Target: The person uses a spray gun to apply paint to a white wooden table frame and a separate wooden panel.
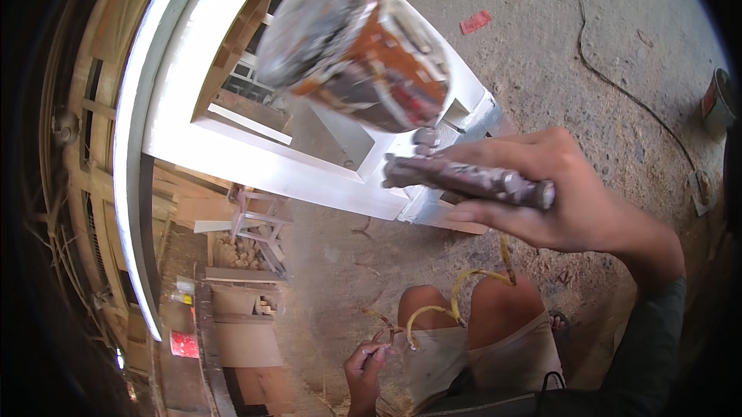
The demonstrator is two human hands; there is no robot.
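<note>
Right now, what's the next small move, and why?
Probably ease the yellow hose aside with the left hand. It loops in front of the knees, where it could snag, and the left hand is close to its lower stretch. The right hand is taken up gripping the spray gun.

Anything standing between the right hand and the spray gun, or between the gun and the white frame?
Nothing visible: the right hand holds the spray gun, and no object shows between the gun's front end and the white frame. The paint-streaked cup hides part of the frame from this camera.
</note>
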